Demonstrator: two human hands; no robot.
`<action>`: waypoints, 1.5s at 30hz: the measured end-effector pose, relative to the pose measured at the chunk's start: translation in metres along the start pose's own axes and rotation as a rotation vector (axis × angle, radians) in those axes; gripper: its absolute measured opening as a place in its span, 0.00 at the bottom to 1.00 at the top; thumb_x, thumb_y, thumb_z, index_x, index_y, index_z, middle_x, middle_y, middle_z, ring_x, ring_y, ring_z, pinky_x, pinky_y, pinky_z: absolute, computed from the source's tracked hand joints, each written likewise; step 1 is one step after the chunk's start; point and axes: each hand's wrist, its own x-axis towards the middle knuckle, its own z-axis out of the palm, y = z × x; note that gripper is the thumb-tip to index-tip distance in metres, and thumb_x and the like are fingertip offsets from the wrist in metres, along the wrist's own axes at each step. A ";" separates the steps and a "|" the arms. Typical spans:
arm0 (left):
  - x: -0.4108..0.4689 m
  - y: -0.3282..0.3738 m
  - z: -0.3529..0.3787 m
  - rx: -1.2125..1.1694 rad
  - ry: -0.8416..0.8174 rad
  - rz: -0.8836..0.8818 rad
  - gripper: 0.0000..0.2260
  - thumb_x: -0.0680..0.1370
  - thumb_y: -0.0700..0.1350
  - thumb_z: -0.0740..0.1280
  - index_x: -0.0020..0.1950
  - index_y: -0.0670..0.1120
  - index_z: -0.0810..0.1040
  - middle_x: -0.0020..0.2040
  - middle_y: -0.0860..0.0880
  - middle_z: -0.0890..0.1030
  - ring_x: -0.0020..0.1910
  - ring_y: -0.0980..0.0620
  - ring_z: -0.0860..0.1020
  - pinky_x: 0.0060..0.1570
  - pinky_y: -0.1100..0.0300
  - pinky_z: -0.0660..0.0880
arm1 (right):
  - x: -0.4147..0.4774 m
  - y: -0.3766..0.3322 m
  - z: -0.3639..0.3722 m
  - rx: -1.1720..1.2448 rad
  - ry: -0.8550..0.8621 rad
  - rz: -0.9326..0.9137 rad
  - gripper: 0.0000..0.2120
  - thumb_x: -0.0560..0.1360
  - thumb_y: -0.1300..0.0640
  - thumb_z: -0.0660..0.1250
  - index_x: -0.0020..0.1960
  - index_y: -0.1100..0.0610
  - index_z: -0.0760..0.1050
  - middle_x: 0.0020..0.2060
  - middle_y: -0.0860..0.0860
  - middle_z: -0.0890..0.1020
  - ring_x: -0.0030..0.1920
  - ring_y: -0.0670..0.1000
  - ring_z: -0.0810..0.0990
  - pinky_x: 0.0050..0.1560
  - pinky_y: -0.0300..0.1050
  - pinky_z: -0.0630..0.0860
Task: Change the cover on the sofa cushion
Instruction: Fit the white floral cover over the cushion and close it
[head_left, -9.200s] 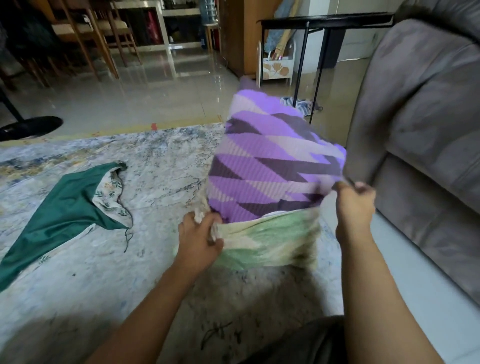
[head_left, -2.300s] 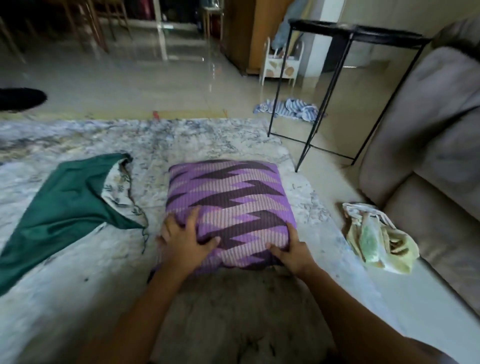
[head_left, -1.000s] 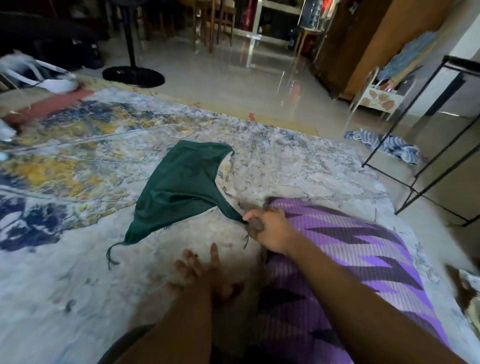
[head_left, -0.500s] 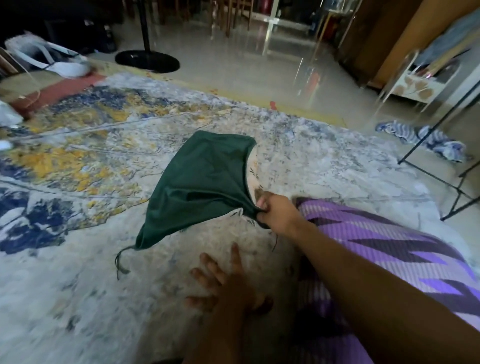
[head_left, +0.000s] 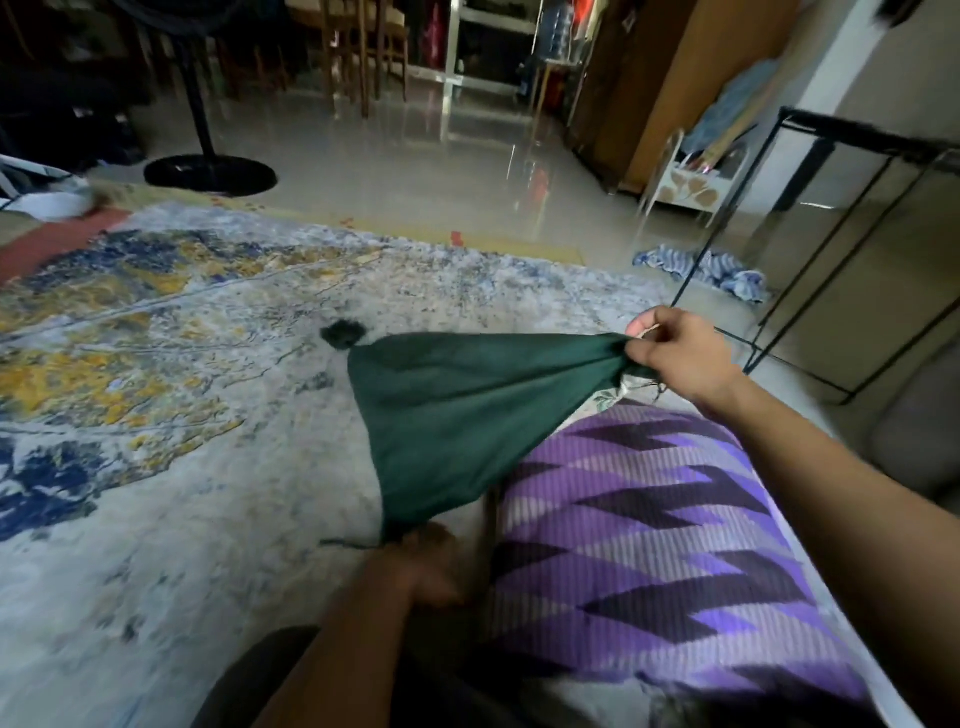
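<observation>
A dark green cushion cover (head_left: 457, 410) is stretched in the air above the rug. My right hand (head_left: 675, 353) grips its far right corner, fingers curled round the bunched cloth. My left hand (head_left: 426, 561) holds the near corner low down, close to me. The cover's third corner ends in a dark tassel (head_left: 340, 332) pointing away to the left. The purple zigzag-patterned cushion (head_left: 654, 545) lies flat on the rug under my right forearm, right of the cover.
A blue, yellow and grey rug (head_left: 182, 389) covers the floor. A black metal side table (head_left: 852, 234) stands at right, a striped cloth (head_left: 711, 270) by its legs. A fan base (head_left: 208, 174) sits at the far left. Chairs and shelves line the back.
My right hand has lifted the green cover off the rug and pulled it right over the cushion. My left hand left the rug and took the cover's near corner.
</observation>
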 end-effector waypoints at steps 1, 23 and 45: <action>-0.009 0.007 -0.001 -0.088 0.056 0.084 0.24 0.77 0.55 0.69 0.69 0.44 0.72 0.68 0.41 0.74 0.66 0.43 0.74 0.63 0.55 0.72 | -0.007 0.012 -0.015 -0.012 0.010 0.009 0.04 0.74 0.65 0.69 0.47 0.58 0.78 0.33 0.55 0.77 0.24 0.44 0.71 0.26 0.36 0.67; -0.046 0.137 -0.004 -0.483 0.912 0.267 0.08 0.76 0.48 0.69 0.39 0.49 0.82 0.31 0.49 0.80 0.34 0.51 0.79 0.42 0.57 0.74 | -0.139 0.163 -0.094 -0.227 0.133 0.172 0.17 0.71 0.59 0.72 0.58 0.49 0.76 0.55 0.56 0.78 0.53 0.59 0.80 0.56 0.48 0.74; 0.007 0.133 0.011 -0.104 0.379 0.143 0.40 0.68 0.64 0.67 0.77 0.65 0.54 0.69 0.38 0.65 0.71 0.39 0.65 0.73 0.52 0.62 | -0.170 0.123 -0.026 -0.426 -0.387 -0.224 0.35 0.68 0.36 0.70 0.71 0.42 0.64 0.65 0.50 0.75 0.62 0.54 0.78 0.65 0.53 0.71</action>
